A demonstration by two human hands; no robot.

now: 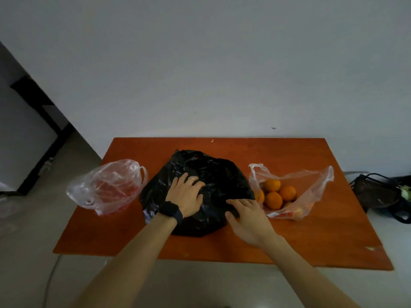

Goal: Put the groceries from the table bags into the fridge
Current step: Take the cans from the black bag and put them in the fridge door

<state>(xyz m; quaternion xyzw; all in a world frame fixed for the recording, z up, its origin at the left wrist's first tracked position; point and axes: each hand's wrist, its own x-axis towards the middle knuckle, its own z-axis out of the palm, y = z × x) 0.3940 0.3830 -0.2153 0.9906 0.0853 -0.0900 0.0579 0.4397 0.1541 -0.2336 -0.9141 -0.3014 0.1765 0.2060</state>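
Orange-brown table (222, 247) lies bare between its near edge and the hands, so room is offered there for goods to be set out. On the black bag (213, 174), at the table's middle, the left hand (185, 196) is spread flat with fingers straight, gripping nothing. The right hand (246, 216) is laid on the bag's near right flank, and whether a fold is pinched under its thumb cannot be told.

The mouth is best found and drawn open by one hand while the bulk is steadied by the other.

Left of the grip, a clear bag of red goods (106, 187) bulges past the table's edge and could be knocked off. Right of it, oranges (274, 193) are held in an open clear bag (315, 187). Beyond, bare board runs to the wall (222, 74).
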